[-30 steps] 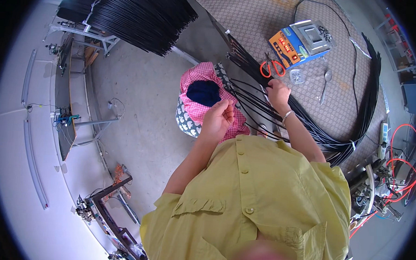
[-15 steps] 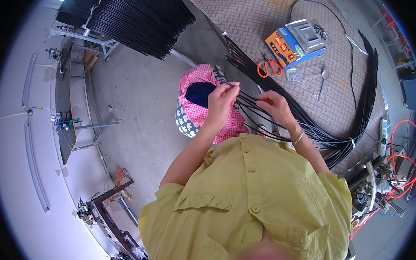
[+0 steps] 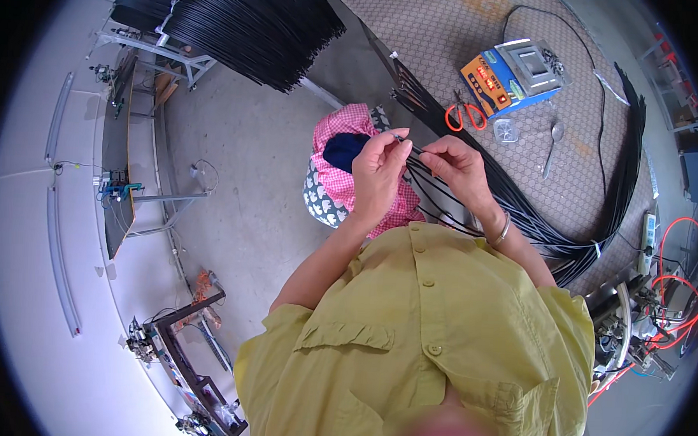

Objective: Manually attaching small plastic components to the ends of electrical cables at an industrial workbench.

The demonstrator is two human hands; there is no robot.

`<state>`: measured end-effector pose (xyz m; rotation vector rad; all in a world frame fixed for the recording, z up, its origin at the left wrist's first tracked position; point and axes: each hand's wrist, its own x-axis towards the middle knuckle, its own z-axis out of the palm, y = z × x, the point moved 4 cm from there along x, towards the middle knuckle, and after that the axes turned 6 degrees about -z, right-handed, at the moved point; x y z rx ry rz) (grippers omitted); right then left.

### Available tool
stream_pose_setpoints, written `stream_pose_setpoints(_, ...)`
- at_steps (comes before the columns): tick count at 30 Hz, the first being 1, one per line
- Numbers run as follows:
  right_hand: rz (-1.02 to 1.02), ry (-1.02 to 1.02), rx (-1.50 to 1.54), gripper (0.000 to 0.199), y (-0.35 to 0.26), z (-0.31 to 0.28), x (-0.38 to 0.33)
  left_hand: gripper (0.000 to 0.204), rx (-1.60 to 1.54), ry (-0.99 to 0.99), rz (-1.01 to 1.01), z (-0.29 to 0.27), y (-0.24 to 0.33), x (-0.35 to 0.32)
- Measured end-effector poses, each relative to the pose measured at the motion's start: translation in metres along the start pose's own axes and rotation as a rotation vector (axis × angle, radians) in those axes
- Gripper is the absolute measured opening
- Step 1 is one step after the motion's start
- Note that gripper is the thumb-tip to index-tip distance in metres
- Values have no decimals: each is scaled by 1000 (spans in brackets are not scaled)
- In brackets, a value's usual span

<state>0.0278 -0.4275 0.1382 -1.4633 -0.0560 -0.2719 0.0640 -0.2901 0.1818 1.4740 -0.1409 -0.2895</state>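
In front of my chest, both hands are closed on a thin black cable (image 3: 416, 150). My left hand (image 3: 376, 176) pinches its end between thumb and fingertips, where a small dark tip shows. Just to the right, my right hand (image 3: 461, 175) grips the same cable with thumb and forefinger. More loose cables hang below the hands and run into a long black cable bundle (image 3: 513, 202) on the table. Under my hands lies pink checked cloth (image 3: 345, 123) with a dark blue patch, beside grey cloth with a white pattern (image 3: 321, 200).
On the patterned table (image 3: 450, 35) are orange-handled scissors (image 3: 465, 116), a clear plastic dish (image 3: 506, 130), a spoon (image 3: 554, 145) and a blue-orange box (image 3: 499, 80) with metal parts. A large cable stack (image 3: 248, 26) rests on a rack at upper left. Machinery (image 3: 617, 323) stands at right.
My right hand has come closer to my left, and its fingers have moved along the cable. The left fingertips have closed nearer the cable's end. The whole view has shifted slightly.
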Motion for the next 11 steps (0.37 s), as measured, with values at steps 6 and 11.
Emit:
stream_pose_setpoints(6, 101, -42, 64, 6, -3, -2, -3, 18, 118, 20, 108, 0, 6, 1)
stream_pose_setpoints(11, 97, -43, 127, 7, -1, 0, -5, 19, 81, -34, 31, -2, 3, 2)
